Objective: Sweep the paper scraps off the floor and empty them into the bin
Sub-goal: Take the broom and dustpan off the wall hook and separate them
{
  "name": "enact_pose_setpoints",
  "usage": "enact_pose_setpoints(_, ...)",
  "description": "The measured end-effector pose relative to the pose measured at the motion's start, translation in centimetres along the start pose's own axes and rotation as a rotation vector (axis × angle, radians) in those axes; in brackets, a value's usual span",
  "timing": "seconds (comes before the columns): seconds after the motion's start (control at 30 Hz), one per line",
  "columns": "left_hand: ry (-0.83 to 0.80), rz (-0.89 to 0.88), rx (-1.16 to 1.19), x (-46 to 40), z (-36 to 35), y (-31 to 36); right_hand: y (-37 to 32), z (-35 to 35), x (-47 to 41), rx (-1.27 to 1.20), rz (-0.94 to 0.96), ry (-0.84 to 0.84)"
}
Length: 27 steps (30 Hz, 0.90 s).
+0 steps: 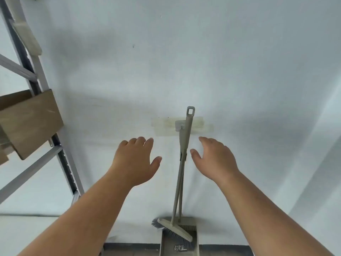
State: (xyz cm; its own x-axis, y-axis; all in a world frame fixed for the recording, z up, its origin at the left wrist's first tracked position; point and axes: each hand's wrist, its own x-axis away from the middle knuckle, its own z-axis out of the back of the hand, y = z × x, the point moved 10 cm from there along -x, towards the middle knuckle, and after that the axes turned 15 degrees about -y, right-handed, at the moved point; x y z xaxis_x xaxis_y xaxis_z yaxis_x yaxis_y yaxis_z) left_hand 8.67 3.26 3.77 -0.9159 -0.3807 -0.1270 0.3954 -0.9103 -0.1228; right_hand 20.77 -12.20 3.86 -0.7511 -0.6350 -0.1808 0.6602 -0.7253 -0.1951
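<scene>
A grey-green broom (181,163) and its matching dustpan (180,241) stand upright against the white wall, their long handles clipped together and held by a taped wall clip (180,124). The broom's grey bristles sit across the dustpan's mouth near the floor. My left hand (135,161) is raised left of the handles, fingers relaxed, holding nothing. My right hand (215,159) is spread just right of the handles, thumb close to them but apart. No paper scraps or bin are in view.
A grey metal shelving frame (60,150) rises along the left edge, with a brown wooden board (31,122) jutting out from it. A dark skirting strip (221,249) runs along the wall's base.
</scene>
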Motion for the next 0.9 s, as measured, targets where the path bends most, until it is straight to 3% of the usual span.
enact_pose_setpoints(0.27,0.029,-0.075,0.012,-8.0,-1.8,3.1,1.4,-5.5,-7.5,-0.11,-0.019,-0.016)
enact_pose_setpoints(0.5,-0.05,-0.09,0.051,-12.8,-4.9,5.2,3.0,-11.4,-11.0,-0.281,-0.041,-0.188)
enact_pose_setpoints(0.9,-0.088,-0.101,0.043,-14.3,-6.4,6.3,3.6,-10.3,-10.9,-0.487,0.068,-0.191)
